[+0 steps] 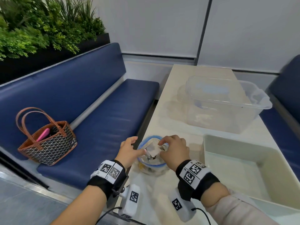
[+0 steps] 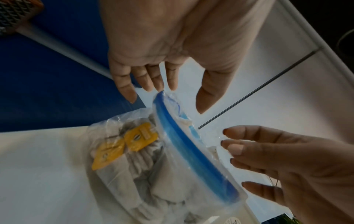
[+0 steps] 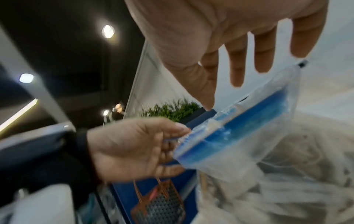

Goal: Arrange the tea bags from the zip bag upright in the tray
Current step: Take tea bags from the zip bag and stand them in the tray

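The pale table (image 1: 164,111) runs up the right half of the head view, smooth and matte, with a padded blue bench (image 1: 97,111) filling the left. At the upper right of the table sits a clear plastic bin (image 1: 227,103), glossy and see-through; below it, at the lower right, is the tray (image 1: 211,159), an off-white, straight-walled rectangle with nothing visible in it yet. A woven handbag (image 1: 47,140) with brown handles rests on the bench at the left.

At the lower centre, near the table's edge, the zip bag (image 1: 151,164) stands with its blue-rimmed mouth pulled open; its thin film is crinkly and clear. Inside lie the tea bags (image 2: 134,166), soft grey paper pouches with yellow tags, piled loosely.

The left hand (image 1: 129,150) pinches the near corner of the blue zip strip between thumb and fingers, as the right wrist view shows. The right hand (image 1: 174,150) appears, from above, to pinch a flat, silvery square packet (image 1: 152,149) at the mouth with a narrow fingertip grip; the wrist views show its fingers mostly extended, so I cannot be sure how firm that hold is.

To do this step well, I would keep the left hand steadying the mouth wide, lift one piece straight up by an edge so strings do not tangle, and carry it to the tray on the right.
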The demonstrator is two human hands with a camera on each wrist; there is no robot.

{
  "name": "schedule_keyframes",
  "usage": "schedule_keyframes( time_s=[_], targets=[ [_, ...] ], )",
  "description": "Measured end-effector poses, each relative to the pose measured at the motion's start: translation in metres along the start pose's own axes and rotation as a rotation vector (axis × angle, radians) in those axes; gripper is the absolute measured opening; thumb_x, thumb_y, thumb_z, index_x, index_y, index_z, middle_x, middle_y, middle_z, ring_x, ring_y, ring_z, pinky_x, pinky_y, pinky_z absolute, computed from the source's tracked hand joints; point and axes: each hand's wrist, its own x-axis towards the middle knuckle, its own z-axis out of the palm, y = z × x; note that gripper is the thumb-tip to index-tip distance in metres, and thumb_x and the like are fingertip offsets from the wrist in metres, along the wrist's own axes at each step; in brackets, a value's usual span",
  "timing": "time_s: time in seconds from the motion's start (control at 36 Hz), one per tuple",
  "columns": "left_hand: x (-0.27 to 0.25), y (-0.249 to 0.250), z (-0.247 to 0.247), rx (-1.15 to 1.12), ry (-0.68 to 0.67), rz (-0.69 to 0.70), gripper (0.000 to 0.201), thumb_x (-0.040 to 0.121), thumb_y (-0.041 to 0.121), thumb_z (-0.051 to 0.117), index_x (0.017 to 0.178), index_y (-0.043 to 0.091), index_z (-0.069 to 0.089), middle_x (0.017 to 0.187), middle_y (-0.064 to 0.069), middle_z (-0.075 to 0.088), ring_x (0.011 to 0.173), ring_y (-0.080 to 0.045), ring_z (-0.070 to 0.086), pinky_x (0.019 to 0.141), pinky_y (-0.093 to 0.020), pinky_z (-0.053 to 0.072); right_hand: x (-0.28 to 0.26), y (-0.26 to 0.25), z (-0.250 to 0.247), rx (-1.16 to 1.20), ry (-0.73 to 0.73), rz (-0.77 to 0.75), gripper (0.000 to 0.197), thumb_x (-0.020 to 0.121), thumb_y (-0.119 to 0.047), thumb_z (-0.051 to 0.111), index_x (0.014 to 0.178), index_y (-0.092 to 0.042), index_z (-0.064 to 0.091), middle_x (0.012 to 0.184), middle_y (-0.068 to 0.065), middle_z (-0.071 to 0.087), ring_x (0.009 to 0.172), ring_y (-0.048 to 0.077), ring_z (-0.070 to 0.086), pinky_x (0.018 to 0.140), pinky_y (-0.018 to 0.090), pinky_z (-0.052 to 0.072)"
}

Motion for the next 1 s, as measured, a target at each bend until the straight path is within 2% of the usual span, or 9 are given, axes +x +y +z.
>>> schedule_keyframes(
  time_s=[0.17, 0.31, 0.42, 0.58, 0.67, 0.72, 0.83, 0.92, 1.0],
  targets=[
    [-0.006, 0.005, 0.001, 0.058, -0.037, 0.033, 0.062, 0.081, 0.006, 0.066, 0.136, 0.020, 0.041, 0.134, -0.003, 0.034, 0.117, -0.015, 0.041, 0.100, -0.031, 0.040, 0.009, -0.004, 0.007, -0.254, -0.103, -0.059, 0.039, 0.085, -0.017, 0.050, 0.114, -0.042, 0.058, 0.121, -0.005, 0.052, 0.114, 0.022, 0.038, 0.091, 0.034, 0.030],
    [-0.010, 0.006, 0.004, 0.064, -0.089, 0.069, 0.054, 0.060, 0.012, 0.068, 0.106, 0.032, 0.050, 0.126, -0.007, 0.045, 0.108, -0.019, 0.056, 0.094, -0.041, 0.050, 0.017, -0.005, 0.010, -0.259, -0.109, -0.034, 0.025, 0.091, -0.027, 0.048, 0.104, -0.039, 0.065, 0.112, -0.005, 0.059, 0.113, 0.021, 0.041, 0.093, 0.036, 0.030],
    [-0.008, 0.005, 0.004, 0.096, -0.077, 0.096, 0.055, 0.073, -0.001, 0.067, 0.119, 0.022, 0.048, 0.126, -0.005, 0.041, 0.106, -0.017, 0.055, 0.092, -0.035, 0.051, 0.022, -0.005, 0.005, -0.127, -0.078, 0.000, 0.017, 0.092, -0.031, 0.050, 0.097, -0.031, 0.067, 0.106, -0.003, 0.062, 0.111, 0.021, 0.047, 0.093, 0.036, 0.032],
    [-0.009, 0.017, -0.001, 0.184, -0.031, 0.177, 0.063, 0.076, 0.009, 0.069, 0.131, 0.028, 0.046, 0.123, 0.006, 0.035, 0.118, -0.012, 0.038, 0.096, -0.025, 0.037, 0.029, -0.006, -0.012, 0.112, -0.077, -0.026, 0.015, 0.093, -0.023, 0.052, 0.080, -0.031, 0.055, 0.085, -0.004, 0.064, 0.094, 0.024, 0.060, 0.094, 0.037, 0.040],
    [-0.009, 0.025, -0.003, 0.223, -0.060, 0.273, 0.054, 0.074, 0.022, 0.073, 0.120, 0.039, 0.052, 0.126, 0.011, 0.043, 0.121, -0.010, 0.040, 0.102, -0.028, 0.035, 0.031, -0.009, -0.019, 0.154, -0.069, -0.063, 0.019, 0.092, -0.023, 0.054, 0.076, -0.032, 0.056, 0.082, -0.003, 0.065, 0.091, 0.024, 0.060, 0.092, 0.040, 0.042],
    [-0.011, 0.032, -0.002, 0.220, -0.075, 0.308, 0.046, 0.064, 0.046, 0.074, 0.107, 0.049, 0.057, 0.120, 0.019, 0.052, 0.117, -0.008, 0.047, 0.103, -0.036, 0.038, 0.031, -0.012, -0.024, 0.171, -0.070, -0.095, 0.022, 0.091, -0.024, 0.055, 0.072, -0.033, 0.055, 0.080, -0.004, 0.064, 0.088, 0.022, 0.060, 0.094, 0.042, 0.041],
    [-0.007, 0.038, 0.002, 0.129, -0.068, 0.331, 0.054, 0.054, 0.079, 0.065, 0.096, 0.045, 0.065, 0.099, 0.020, 0.069, 0.104, -0.008, 0.061, 0.097, -0.046, 0.045, 0.030, -0.018, -0.031, 0.187, -0.088, -0.141, 0.021, 0.090, -0.026, 0.057, 0.071, -0.034, 0.057, 0.082, -0.004, 0.067, 0.088, 0.021, 0.061, 0.095, 0.043, 0.040],
    [-0.005, 0.043, 0.002, 0.114, 0.023, 0.317, 0.038, 0.060, 0.069, 0.065, 0.085, 0.040, 0.066, 0.085, 0.014, 0.072, 0.091, -0.012, 0.066, 0.091, -0.045, 0.049, 0.028, -0.021, -0.033, 0.222, -0.080, -0.172, 0.014, 0.089, -0.027, 0.060, 0.076, -0.033, 0.061, 0.084, -0.001, 0.069, 0.088, 0.022, 0.061, 0.092, 0.042, 0.044],
    [-0.004, 0.046, 0.001, 0.080, 0.091, 0.310, 0.015, 0.079, 0.040, 0.071, 0.072, 0.029, 0.065, 0.076, 0.006, 0.069, 0.077, -0.020, 0.065, 0.080, -0.037, 0.054, 0.029, -0.018, -0.032, 0.314, -0.016, -0.142, 0.010, 0.088, -0.022, 0.061, 0.081, -0.029, 0.062, 0.082, 0.001, 0.068, 0.083, 0.021, 0.062, 0.081, 0.035, 0.049]
  ],
)
